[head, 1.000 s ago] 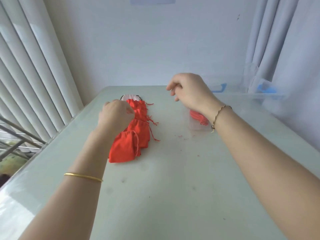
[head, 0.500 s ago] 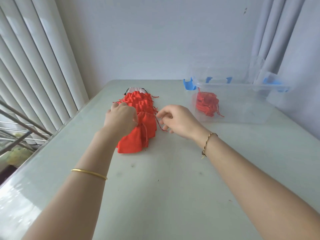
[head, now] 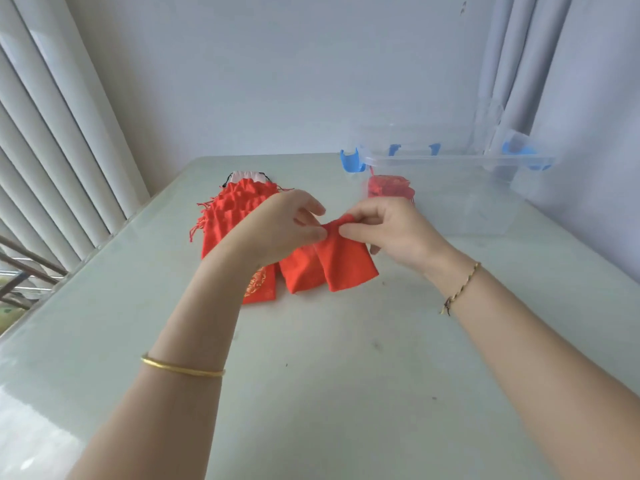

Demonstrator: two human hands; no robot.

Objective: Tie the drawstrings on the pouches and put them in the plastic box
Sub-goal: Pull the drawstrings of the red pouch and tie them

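Both the left hand [head: 284,230] and right hand [head: 391,230] pinch one red pouch's [head: 343,261] gathered neck between them, a few pouches [head: 388,187] already lie in the plastic box [head: 485,202] beyond the right hand, and a pile of pouches [head: 235,216] behind the left hand waits untied.

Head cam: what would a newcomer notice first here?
The red pouch at the centre of the table, its gathered neck pinched between the left hand and the right hand. Behind the left hand lies a row of loose pouches. At the far right stands the clear plastic box with blue latches, and boxed pouches sit inside.
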